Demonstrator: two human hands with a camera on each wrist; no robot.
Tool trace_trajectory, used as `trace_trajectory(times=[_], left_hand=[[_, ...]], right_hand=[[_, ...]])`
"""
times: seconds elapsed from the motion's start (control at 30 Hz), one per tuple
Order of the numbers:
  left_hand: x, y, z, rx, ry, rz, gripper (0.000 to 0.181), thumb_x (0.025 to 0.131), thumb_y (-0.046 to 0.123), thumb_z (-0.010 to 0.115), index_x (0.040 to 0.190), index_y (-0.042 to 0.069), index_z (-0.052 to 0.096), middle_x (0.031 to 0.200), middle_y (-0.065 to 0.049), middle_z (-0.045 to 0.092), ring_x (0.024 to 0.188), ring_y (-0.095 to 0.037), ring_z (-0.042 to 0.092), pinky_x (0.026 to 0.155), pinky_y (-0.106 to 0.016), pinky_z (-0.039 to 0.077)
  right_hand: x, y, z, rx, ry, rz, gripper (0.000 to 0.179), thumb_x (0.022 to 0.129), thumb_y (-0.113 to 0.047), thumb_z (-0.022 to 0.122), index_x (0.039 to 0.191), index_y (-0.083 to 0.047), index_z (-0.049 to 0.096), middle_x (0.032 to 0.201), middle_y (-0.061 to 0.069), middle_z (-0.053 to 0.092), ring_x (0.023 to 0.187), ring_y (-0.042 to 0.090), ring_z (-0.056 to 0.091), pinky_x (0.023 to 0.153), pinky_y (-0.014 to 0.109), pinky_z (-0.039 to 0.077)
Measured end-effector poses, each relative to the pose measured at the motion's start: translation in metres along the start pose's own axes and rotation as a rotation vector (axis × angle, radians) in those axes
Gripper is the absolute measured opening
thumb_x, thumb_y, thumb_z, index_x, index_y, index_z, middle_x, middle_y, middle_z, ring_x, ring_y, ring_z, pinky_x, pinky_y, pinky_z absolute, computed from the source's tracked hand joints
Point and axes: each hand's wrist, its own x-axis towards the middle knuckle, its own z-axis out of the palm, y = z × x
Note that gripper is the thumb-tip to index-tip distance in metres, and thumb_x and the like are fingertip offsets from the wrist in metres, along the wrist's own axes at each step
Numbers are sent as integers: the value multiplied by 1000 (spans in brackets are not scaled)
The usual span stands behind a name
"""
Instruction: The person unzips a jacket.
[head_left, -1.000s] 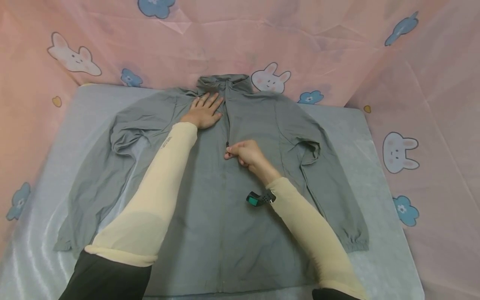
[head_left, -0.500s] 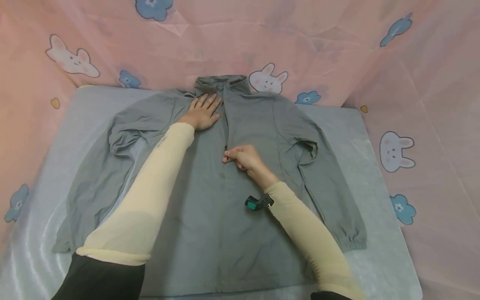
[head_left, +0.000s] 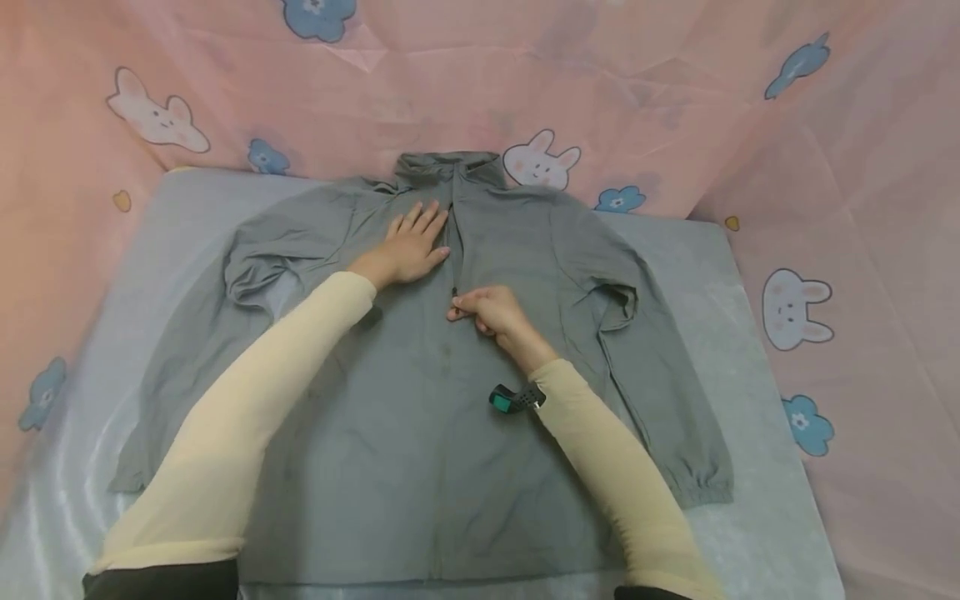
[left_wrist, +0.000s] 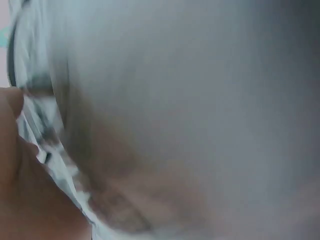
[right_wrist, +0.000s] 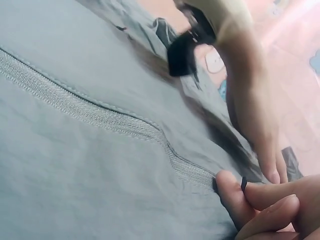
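A grey zip-up jacket [head_left: 390,433] lies front up with its sleeves spread and its collar at the far end. My right hand [head_left: 495,317] pinches the dark zipper pull [head_left: 454,293] at mid-chest. Above that, the front zip [head_left: 459,242] shows as a narrow gap. My left hand [head_left: 408,250] rests flat on the chest beside the zip, fingers straight and spread. In the right wrist view, a black tip of the pull [right_wrist: 244,183] pokes out between thumb and finger, and zipper tape [right_wrist: 100,112] runs along the cloth. The left wrist view is mostly blurred grey cloth.
The jacket covers most of a pale blue-grey table [head_left: 780,500]. Pink curtains [head_left: 450,75] with rabbits and flowers stand behind and at the sides. A black strap with a green-faced device [head_left: 513,398] sits on my right wrist.
My left hand has slid a little down the chest toward me, its elbow swinging outward to the left. My right hand still pinches the zipper pull at nearly the same spot.
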Motion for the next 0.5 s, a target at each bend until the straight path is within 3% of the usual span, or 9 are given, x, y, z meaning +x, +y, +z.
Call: trace_trajectory(times=[0.27,0.5], left_hand=[[-25,5,16,-26,-41,-12,75,106,50,30,160,13,-7,168,-8,-15,156,-31,-17,126,-56,-6],[-29,2,19,-23,-74,-37,78,104,56,31,160,20,-9,168,-4,-18,155,-29,-21,125,-56,-13]], right_hand=[[-1,2,0,-6,10,-34,22,94,-14,68,102,4,75,59,-11,70,32,4,31,36,21,25],[-2,0,2,-8,-1,-23,22,94,-15,68,103,4,75,59,-11,71,32,4,31,36,21,25]])
